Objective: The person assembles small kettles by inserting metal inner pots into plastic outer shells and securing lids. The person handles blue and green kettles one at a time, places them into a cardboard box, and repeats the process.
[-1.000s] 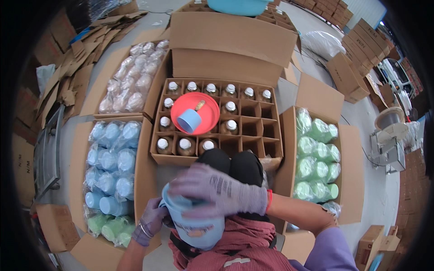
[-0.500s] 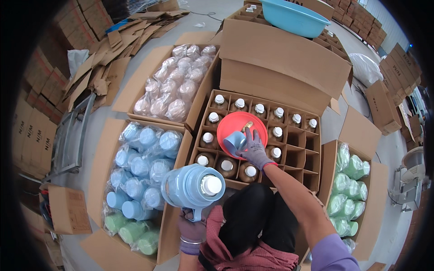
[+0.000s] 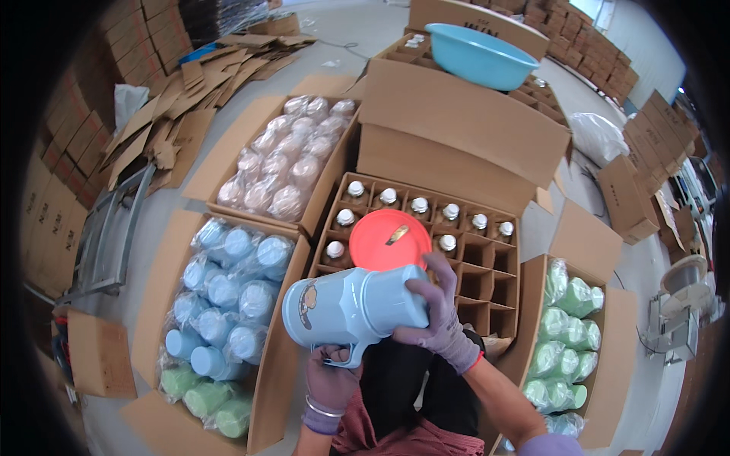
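Observation:
A light-blue thermos jug (image 3: 328, 305) lies tilted on its side above my lap, its top pointing right. My left hand (image 3: 333, 384), in a purple-grey glove, is closed round the jug's handle (image 3: 351, 356). At the other end sits a blue cup lid (image 3: 401, 296) over the jug's mouth. My gloved right hand (image 3: 445, 327) has its fingers round this cup lid. Behind the jug a round red dish (image 3: 376, 237), with a small gold-brown piece (image 3: 397, 234) on it, rests on the divided carton (image 3: 487, 262). White-capped bottles (image 3: 420, 205) stand in several of the carton's cells.
To the left are cartons of bagged blue and green jugs (image 3: 224, 289) and bagged pink ones (image 3: 285, 163). Bagged green jugs (image 3: 566, 327) fill a carton at right. A blue basin (image 3: 483, 57) sits on cartons behind; flattened cardboard (image 3: 179, 125) lies far left.
My right hand has lifted the blue cup lid off the red dish and brought it onto the jug's mouth. The jug has tipped from facing me to lying sideways.

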